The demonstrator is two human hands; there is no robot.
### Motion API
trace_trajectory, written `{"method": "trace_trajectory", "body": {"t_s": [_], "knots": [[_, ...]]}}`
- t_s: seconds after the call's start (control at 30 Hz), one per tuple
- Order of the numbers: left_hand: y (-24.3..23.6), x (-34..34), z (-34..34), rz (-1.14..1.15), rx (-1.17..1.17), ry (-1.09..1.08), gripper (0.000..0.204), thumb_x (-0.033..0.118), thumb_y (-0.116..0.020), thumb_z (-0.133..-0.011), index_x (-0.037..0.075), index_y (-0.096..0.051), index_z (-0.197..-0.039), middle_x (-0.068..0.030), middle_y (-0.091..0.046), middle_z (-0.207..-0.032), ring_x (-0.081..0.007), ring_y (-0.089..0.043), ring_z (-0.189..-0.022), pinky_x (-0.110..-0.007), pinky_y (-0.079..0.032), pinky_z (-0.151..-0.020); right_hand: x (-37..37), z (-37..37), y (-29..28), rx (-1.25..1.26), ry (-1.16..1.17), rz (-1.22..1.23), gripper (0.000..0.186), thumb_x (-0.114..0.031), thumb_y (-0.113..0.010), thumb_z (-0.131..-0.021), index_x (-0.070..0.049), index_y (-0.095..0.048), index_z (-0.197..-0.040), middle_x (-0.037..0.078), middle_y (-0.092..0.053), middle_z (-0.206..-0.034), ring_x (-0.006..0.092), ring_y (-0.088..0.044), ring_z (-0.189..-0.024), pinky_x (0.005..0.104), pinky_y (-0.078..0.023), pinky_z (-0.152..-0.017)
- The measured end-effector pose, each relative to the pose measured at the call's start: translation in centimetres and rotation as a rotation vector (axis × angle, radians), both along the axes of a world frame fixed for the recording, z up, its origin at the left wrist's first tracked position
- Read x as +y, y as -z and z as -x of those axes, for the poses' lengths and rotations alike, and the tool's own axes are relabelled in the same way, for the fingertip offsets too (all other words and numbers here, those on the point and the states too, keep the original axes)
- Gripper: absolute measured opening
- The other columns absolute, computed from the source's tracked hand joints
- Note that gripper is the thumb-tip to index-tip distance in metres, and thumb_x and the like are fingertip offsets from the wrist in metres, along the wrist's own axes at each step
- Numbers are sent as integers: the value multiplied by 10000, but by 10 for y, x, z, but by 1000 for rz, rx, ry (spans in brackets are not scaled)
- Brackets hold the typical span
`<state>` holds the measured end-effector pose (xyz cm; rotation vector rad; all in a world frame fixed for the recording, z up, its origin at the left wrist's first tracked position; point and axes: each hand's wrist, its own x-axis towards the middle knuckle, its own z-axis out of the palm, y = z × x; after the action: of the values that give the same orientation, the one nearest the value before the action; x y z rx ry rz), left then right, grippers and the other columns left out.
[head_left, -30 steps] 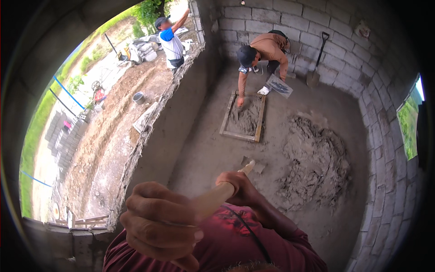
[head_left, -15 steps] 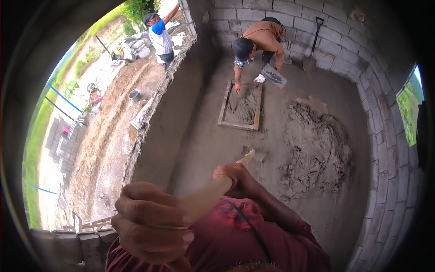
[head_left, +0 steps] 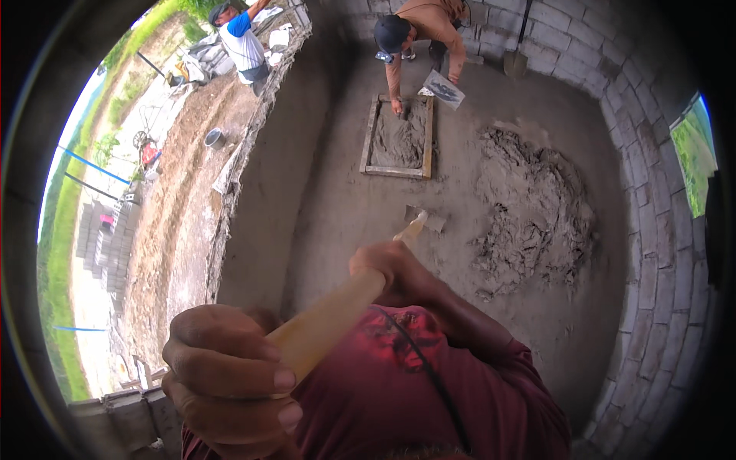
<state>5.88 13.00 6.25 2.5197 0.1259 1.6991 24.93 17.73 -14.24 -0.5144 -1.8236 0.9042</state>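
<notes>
A hoe with a long pale wooden handle (head_left: 330, 322) runs from the lower left up toward the middle of the floor. My left hand (head_left: 230, 376) is wrapped around its near end, close to the camera. Farther along the handle, my right hand (head_left: 391, 268) is closed around it. The hoe's grey metal blade (head_left: 435, 222) rests at or just above the floor, partly hidden by the handle. To the right of the blade lies a large heap of wet mortar (head_left: 533, 215), apart from it.
Beyond the blade, a wooden frame (head_left: 395, 171) holds mortar. A co-worker (head_left: 422, 34) bends over it, one hand in the mortar, the other holding a flat float (head_left: 444, 90). A shovel (head_left: 516, 63) leans on the block wall (head_left: 571, 50). Outside at left stands another person (head_left: 244, 46).
The view has tilted, so the room sits higher in the picture. My left hand has moved slightly left and the handle with it. The co-worker's hand has shifted within the framed mortar.
</notes>
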Motion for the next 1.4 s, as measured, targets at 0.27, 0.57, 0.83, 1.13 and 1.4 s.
{"method": "trace_trajectory", "body": {"t_s": [0.27,0.57,0.83,1.13,1.4], "knots": [[0,-13,-6,-9,-55,-98,228,396,-590,-972,237,-616,-812,118,-620,-884,-100,-620,-839,-275,-509,-719,-3,-1,-4,-6,-23,2,349,-147,-864,-698,-109,-645,-968,80,-698,-850,320,-698,-773,398,-536,-657],[-2,-7,-12,-30,-63,-55,252,348,-680,-917,224,-614,-708,93,-617,-785,-110,-622,-723,-281,-490,-624,-6,-7,-5,-2,-27,35,357,-118,-867,-679,-111,-647,-960,76,-712,-873,318,-708,-794,392,-550,-679],[-2,4,-18,-80,-97,-18,233,321,-723,-870,225,-609,-691,101,-639,-768,-109,-644,-712,-270,-497,-596,-4,-9,5,6,-21,65,343,-156,-853,-697,-72,-656,-965,99,-702,-921,325,-704,-838,399,-555,-754],[-9,2,-10,-30,-8,0,338,419,-822,-866,174,-648,-709,86,-688,-836,-116,-701,-795,-234,-552,-614,-2,-8,-4,21,3,-2,344,-102,-856,-690,-100,-641,-959,98,-713,-855,329,-714,-782,397,-557,-677],[-9,3,-5,-55,-8,5,338,419,-819,-872,170,-653,-716,77,-696,-849,-125,-708,-802,-236,-553,-618,-3,-7,-8,10,-10,42,343,-102,-858,-688,-98,-646,-958,97,-717,-871,333,-718,-798,397,-562,-687]]}}
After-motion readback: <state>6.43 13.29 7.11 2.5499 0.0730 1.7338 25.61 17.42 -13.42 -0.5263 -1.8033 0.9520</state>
